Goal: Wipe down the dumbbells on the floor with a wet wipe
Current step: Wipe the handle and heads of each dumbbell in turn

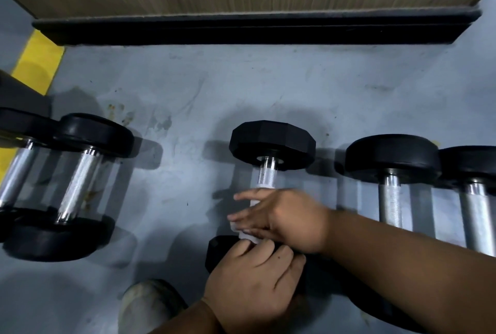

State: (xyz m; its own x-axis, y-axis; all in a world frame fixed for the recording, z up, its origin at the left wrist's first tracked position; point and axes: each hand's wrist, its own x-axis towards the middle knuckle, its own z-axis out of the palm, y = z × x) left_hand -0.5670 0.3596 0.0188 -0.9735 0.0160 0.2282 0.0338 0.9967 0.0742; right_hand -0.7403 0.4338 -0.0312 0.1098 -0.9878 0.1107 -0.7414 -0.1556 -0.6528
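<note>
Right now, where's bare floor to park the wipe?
Widest bare patch: grey floor between black wall ledge and the dumbbell row. A narrower strip lies between the chrome-handled round dumbbell and the faceted black dumbbell. Right side is crowded: two round dumbbells packed close.

No lettering, number, brand mark or sign is legible anywhere I look. The black heads of the dumbbell [272,143] under my hands, and of the dumbbells to either side, show me plain faces without readable weight figures.
</note>
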